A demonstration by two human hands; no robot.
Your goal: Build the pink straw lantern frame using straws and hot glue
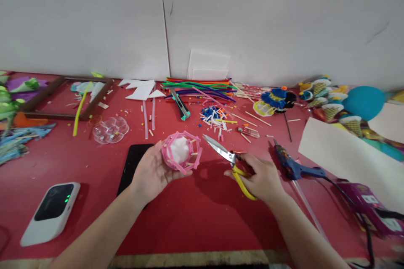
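In my left hand (pixel 151 174) rests a small round craft piece (pixel 180 151), built of pink strips and short sticks around a white centre. The fingers curl under and behind it, partly hidden. My right hand (pixel 259 176) grips a pair of scissors (pixel 225 154) by the yellow handles. Their metal blades look nearly closed and point up and left, with the tip just right of the pink piece and apart from it. A black phone (pixel 131 164) lies on the red table (pixel 202 227), partly beneath my left hand.
A blue glue gun (pixel 292 166) with a cord lies right of my right hand, near a purple power strip (pixel 362 201). A box cutter (pixel 181 107), pipe cleaners (pixel 202 86) and cut scraps (pixel 216 119) lie farther back. At left are a white device (pixel 52 214) and clear flower-shaped tray (pixel 110 130).
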